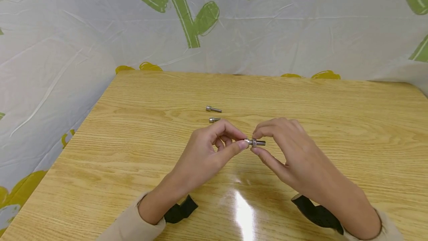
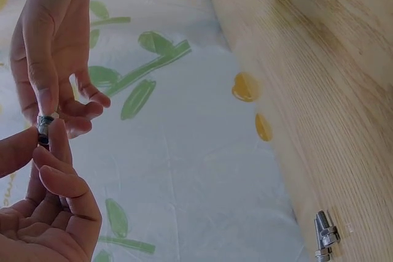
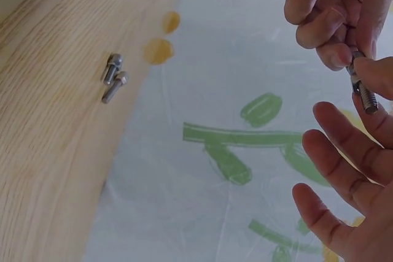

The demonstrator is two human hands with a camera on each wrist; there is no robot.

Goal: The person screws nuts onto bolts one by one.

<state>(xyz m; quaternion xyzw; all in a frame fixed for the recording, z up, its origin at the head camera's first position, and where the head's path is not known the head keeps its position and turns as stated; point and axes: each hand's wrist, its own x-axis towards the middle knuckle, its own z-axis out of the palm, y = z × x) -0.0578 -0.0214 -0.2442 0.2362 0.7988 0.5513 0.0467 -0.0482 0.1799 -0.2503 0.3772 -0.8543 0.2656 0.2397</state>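
My left hand (image 1: 204,155) pinches the head end of a metal bolt (image 1: 261,143) between thumb and forefinger, holding it level above the table. A hex nut (image 1: 254,143) sits partway along the shank. My right hand (image 1: 297,155) has its thumb and forefinger on opposite sides of that nut. The threaded tip sticks out toward the right hand's palm; in the right wrist view the thread (image 3: 368,100) shows below the thumb, while the other right fingers are spread. Fingers hide most of the bolt head.
Behind the hands, two more bolts (image 1: 214,109) lie on the wooden table (image 1: 150,129), each with a nut close to its head in the left wrist view. A pale sheet (image 1: 254,44) with green and yellow plant shapes hangs beyond the table's back and left edges.
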